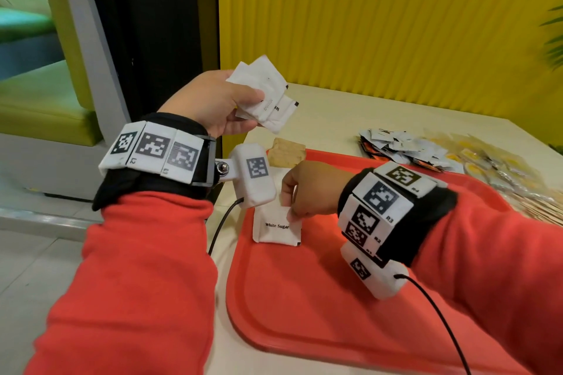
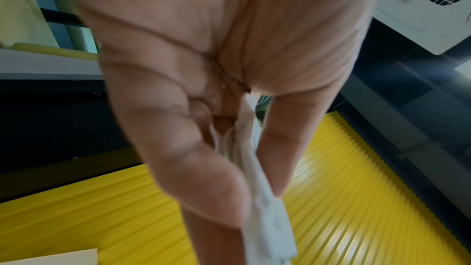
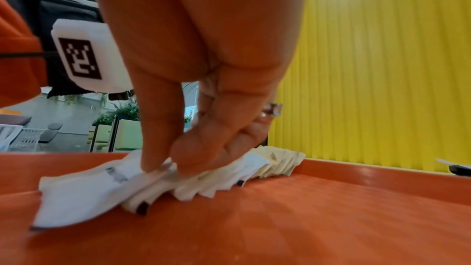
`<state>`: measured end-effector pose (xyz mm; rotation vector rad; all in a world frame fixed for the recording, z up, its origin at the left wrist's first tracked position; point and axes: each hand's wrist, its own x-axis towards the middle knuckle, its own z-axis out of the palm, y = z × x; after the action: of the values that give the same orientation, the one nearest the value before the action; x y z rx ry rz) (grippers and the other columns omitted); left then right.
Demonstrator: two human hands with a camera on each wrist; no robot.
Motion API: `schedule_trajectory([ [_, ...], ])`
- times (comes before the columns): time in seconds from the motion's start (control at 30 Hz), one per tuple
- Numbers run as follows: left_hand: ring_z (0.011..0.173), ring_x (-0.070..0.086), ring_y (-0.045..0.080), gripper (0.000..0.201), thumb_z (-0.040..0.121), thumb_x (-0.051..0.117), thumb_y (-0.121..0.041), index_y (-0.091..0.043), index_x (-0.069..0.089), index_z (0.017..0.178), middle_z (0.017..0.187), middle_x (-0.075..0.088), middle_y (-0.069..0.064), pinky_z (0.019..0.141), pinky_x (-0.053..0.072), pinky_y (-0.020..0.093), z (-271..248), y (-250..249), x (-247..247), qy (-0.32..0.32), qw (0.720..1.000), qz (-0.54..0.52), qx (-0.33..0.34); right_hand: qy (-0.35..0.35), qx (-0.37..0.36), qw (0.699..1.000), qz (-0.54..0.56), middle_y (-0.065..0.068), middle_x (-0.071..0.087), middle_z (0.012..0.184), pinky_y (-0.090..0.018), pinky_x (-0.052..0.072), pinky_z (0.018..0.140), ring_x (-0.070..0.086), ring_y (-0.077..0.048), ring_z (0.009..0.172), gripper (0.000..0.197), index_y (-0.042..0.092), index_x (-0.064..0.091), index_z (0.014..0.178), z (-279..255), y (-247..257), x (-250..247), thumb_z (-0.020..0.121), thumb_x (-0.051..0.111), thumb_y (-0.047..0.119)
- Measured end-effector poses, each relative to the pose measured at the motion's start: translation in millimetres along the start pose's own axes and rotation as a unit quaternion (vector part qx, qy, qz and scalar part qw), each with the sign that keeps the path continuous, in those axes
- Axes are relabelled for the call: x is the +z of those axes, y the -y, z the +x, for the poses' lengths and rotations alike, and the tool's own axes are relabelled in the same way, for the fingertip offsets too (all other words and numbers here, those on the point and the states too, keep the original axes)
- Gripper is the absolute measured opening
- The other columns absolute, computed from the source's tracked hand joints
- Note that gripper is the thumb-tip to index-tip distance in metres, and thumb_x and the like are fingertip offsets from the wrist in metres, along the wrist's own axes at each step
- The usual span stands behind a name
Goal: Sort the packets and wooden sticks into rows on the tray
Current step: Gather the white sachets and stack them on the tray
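Observation:
My left hand [image 1: 225, 100] is raised above the tray's left edge and grips a fanned bunch of white sugar packets [image 1: 268, 94], seen edge-on between thumb and fingers in the left wrist view [image 2: 244, 148]. My right hand [image 1: 297, 192] is down on the red tray [image 1: 304, 298], its fingertips [image 3: 158, 160] pinching the top white sugar packet [image 1: 275, 225] of an overlapping row [image 3: 203, 184] along the tray's left side. Tan packets [image 1: 286, 152] continue the row at the far end [image 3: 280, 160]. No wooden stick is clearly visible.
Loose white and dark packets [image 1: 393, 143] and yellow clear packets [image 1: 487, 161] lie heaped on the cream table [image 1: 365, 113] beyond the tray's far right edge. A ribbed yellow wall [image 1: 380, 15] stands behind the table. Cables hang from both wrist cameras.

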<state>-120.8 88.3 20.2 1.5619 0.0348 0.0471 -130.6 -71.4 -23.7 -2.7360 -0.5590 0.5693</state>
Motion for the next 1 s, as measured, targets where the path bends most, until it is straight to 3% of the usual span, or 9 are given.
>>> schedule_trajectory([
  [0.1,0.065,0.067,0.01,0.022,0.092,0.054,-0.009,-0.015,0.053,0.113,0.094,0.069,0.007,0.052,0.053,0.015,0.6,0.6,-0.2,0.006,1.0,0.009,-0.005,-0.01,0.001,1.0,-0.008,0.004,0.055,0.071,-0.028,0.051,0.073,0.055,-0.015,0.076,0.013,0.013,0.062,0.088,0.0,-1.0,-3.1,0.079,0.071,0.01],
  [0.2,0.066,0.066,0.01,0.017,0.092,0.054,-0.008,-0.017,0.055,0.106,0.093,0.068,0.006,0.052,0.053,0.015,0.8,0.9,0.8,0.017,1.0,0.019,-0.011,-0.048,0.001,0.999,0.022,0.002,0.055,0.069,-0.026,0.048,0.064,0.053,-0.015,0.066,0.008,0.01,0.063,0.09,-1.2,-4.4,-16.6,0.083,0.062,0.006],
  [0.3,0.065,0.063,0.011,0.02,0.091,0.054,-0.007,-0.017,0.055,0.108,0.092,0.067,0.007,0.05,0.053,0.016,1.5,2.6,3.4,0.034,0.999,0.027,-0.019,-0.143,0.01,0.977,0.159,-0.001,0.055,0.068,-0.024,0.048,0.06,0.052,-0.013,0.059,0.019,0.013,0.059,0.095,-1.6,-9.3,-38.4,0.083,0.053,-0.001],
  [0.4,0.061,0.062,0.009,0.025,0.09,0.056,-0.006,-0.016,0.056,0.113,0.086,0.066,0.006,0.048,0.052,0.016,1.9,3.9,8.0,0.052,0.998,0.04,-0.026,-0.202,-0.023,0.933,0.296,-0.006,0.057,0.082,-0.022,0.047,0.052,0.054,-0.013,0.068,0.026,0.018,0.053,0.105,-4.9,-8.3,-51.9,0.083,0.059,0.005],
  [0.5,0.052,0.06,0.006,0.017,0.09,0.056,-0.005,-0.018,0.058,0.1,0.08,0.065,0.005,0.047,0.052,0.014,0.5,3.0,14.5,0.071,0.996,0.051,-0.033,-0.203,-0.054,0.93,0.3,-0.001,0.055,0.074,-0.019,0.045,0.046,0.054,-0.011,0.065,0.027,0.018,0.052,0.103,-5.1,-4.1,-52.9,0.082,0.068,0.012],
  [0.63,0.049,0.06,0.005,0.016,0.09,0.055,-0.005,-0.02,0.057,0.094,0.074,0.064,0.004,0.046,0.052,0.015,-0.6,3.7,21.3,0.085,0.994,0.057,-0.039,-0.215,-0.064,0.93,0.292,-0.007,0.055,0.067,-0.02,0.046,0.047,0.052,-0.014,0.051,0.027,0.013,0.054,0.096,-3.0,-6.1,-50.7,0.079,0.067,-0.003],
  [0.73,0.05,0.06,0.006,0.011,0.092,0.054,-0.009,-0.019,0.059,0.093,0.069,0.066,0.002,0.046,0.052,0.015,-2.6,4.5,22.5,0.091,0.994,0.048,-0.043,-0.197,-0.087,0.922,0.321,-0.005,0.054,0.062,-0.02,0.046,0.05,0.051,-0.012,0.049,0.033,0.013,0.057,0.1,-7.1,-13.6,-52.7,0.077,0.068,-0.008],
  [0.87,0.052,0.065,0.009,0.009,0.093,0.053,-0.012,-0.016,0.06,0.096,0.076,0.069,0.005,0.045,0.05,0.015,-4.5,3.0,19.4,0.1,0.993,0.028,-0.049,-0.163,-0.11,0.922,0.333,-0.008,0.059,0.067,-0.018,0.046,0.051,0.052,-0.012,0.052,0.04,0.016,0.057,0.106,-11.9,-20.9,-58.1,0.077,0.066,-0.011],
  [1.0,0.057,0.068,0.011,0.008,0.093,0.053,-0.012,-0.015,0.06,0.096,0.087,0.069,0.008,0.046,0.051,0.015,-4.2,3.6,15.2,0.067,0.996,0.017,-0.049,-0.162,-0.099,0.925,0.329,-0.006,0.061,0.068,-0.021,0.043,0.052,0.052,-0.018,0.059,0.042,0.014,0.055,0.111,-15.9,-26.1,-62.4,0.078,0.065,-0.01],
])
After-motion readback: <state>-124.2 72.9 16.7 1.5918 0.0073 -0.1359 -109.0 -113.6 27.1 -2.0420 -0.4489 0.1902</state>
